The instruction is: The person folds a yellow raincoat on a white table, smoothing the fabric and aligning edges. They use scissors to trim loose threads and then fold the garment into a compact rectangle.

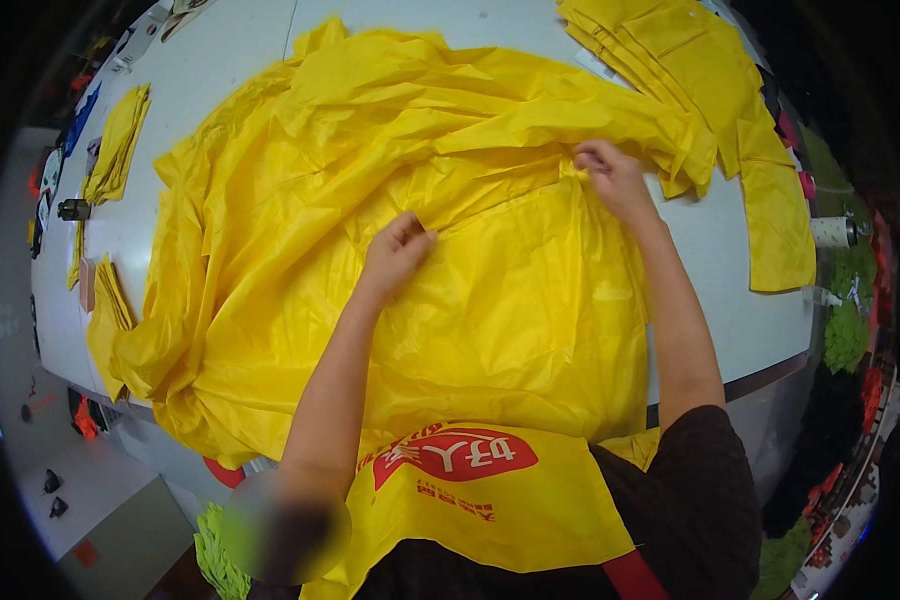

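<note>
A large heap of shiny yellow fabric [510,290], thin and creased, spreads over the table in front of me and hangs over its near edge. A straight seam or folded edge crosses its middle. At the left end of that line my left hand [396,258] rests with curled fingers, pinching the cloth. Further right and a little higher, my right hand [615,182] is closed on the cloth near a corner of the same edge. Its fingertips partly hide the place where it grips.
The white table [240,45] shows around the heap. Folded yellow pieces [705,70] lie stacked at the far right, and a smaller folded stack [120,145] at the left. A white cylinder [832,233] stands by the right edge. I wear a yellow apron [490,520].
</note>
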A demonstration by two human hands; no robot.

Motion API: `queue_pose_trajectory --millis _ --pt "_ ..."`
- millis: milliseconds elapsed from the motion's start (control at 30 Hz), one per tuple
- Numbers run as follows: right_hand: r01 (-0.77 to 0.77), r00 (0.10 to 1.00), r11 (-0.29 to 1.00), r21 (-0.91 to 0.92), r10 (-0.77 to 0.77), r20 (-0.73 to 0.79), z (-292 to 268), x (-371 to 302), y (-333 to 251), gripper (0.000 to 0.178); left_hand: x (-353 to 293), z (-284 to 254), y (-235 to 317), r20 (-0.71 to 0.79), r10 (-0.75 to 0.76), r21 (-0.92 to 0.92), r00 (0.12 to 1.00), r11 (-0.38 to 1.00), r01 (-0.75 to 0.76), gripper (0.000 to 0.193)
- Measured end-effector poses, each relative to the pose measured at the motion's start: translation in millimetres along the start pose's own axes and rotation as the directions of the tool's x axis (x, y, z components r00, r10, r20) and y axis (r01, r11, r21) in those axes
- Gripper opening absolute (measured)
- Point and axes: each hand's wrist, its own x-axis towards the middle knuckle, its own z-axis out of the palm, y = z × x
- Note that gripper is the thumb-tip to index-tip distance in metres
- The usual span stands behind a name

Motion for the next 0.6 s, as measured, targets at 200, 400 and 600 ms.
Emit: queue_pose_trajectory --millis 200,400,600 --pt "-0.251 0.556 0.951 -0.183 -0.013 -0.831 -62.6 -23.1 50.5 0.036 -55.8 42.9 16.8 0.367 0.493 0.729 0.789 0.375 -0.573 0.037" --pt "-0.521 0.625 0.816 0.25 0.564 -0.54 -83.5 -40.1 119.3 0.051 -85.7 63.6 15.6 0.325 0.403 0.778 0.855 0.4 -0.484 0.043" --pt "-0.429 0.698 0.874 0.23 0.482 -0.53 -80.0 -49.3 65.9 0.036 -110.5 63.3 28.4 0.251 0.309 0.638 0.917 0.66 -0.397 0.034"
